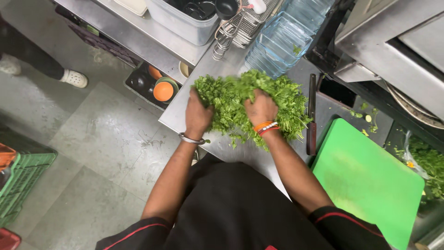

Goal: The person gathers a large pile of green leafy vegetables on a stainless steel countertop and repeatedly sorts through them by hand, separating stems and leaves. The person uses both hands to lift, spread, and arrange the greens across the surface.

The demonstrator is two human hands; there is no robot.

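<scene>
I am pressing both hands, left (198,115) and right (262,109), into the leafy herb pile (240,99). Each grip is probably clenching loose, light, soft leaves; fingers are buried.

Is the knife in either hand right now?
No, the knife lies on the steel counter beside the chopped herbs, which both hands press.

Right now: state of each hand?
Left hand: closed on the chopped green herbs, at the pile's left side.
Right hand: closed on the same herbs, mid-pile.

Green cutting board (365,180) right; knife (312,115) beside it; glass containers (277,44) behind; orange bowl (163,91) below counter.
</scene>
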